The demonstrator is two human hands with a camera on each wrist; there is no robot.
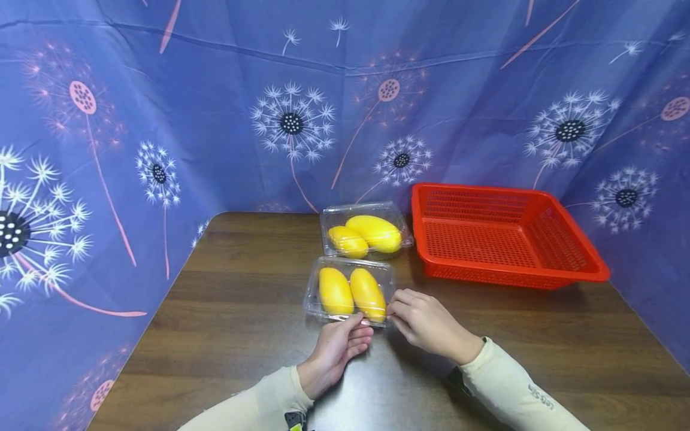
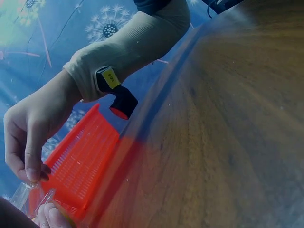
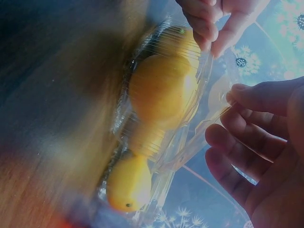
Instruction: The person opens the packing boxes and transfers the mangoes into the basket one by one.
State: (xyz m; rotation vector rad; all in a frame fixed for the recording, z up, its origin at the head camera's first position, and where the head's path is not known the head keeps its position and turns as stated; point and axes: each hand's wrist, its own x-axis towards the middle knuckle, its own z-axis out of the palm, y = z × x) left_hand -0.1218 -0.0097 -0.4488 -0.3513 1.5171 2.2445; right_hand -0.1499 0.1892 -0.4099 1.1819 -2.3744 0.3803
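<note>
A clear plastic clamshell box (image 1: 312,293) with two yellow mangoes (image 1: 335,291) lies near the middle of the table. My left hand (image 1: 336,352) pinches its front rim between thumb and fingers. At the front right corner, my right hand (image 1: 426,320) pinches the lid edge with thumb and fingertips. Seen from the right wrist, the lid edge (image 3: 209,118) stands a little apart from the tray rim under my right hand (image 3: 266,142). Behind it sits a second clear clamshell box (image 1: 396,209), also holding two mangoes (image 1: 374,233); its lid appears closed.
A red perforated plastic basket (image 1: 485,275) stands at the back right, beside the rear box. Brown wood-grain table (image 1: 226,335) surrounds the boxes. A blue curtain (image 1: 226,120) with dandelion prints hangs behind the table's back edge.
</note>
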